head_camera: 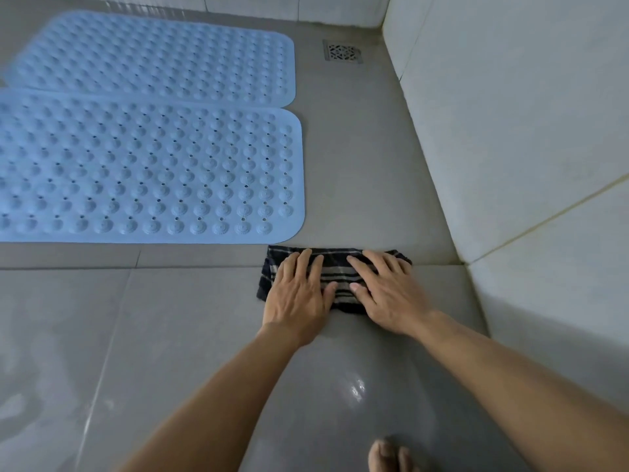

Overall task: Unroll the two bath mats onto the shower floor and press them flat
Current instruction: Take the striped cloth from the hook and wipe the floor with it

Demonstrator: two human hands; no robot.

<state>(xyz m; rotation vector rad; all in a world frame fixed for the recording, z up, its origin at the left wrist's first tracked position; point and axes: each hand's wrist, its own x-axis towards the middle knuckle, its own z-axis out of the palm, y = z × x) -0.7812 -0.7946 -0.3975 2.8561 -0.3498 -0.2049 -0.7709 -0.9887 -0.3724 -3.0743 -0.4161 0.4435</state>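
Head view, one entry. Far mat (153, 59) and near mat (146, 172) lie unrolled on the shower floor (357, 148), long edges touching.

Our left hand (299, 294) and right hand (388, 294) press a folded striped cloth (335, 267), fingers straight and spread, grasping nothing.

Risk, we judge: the cloth may skid on the glossy tile.

Room: corner drain (343, 51), pale wall (510, 114).
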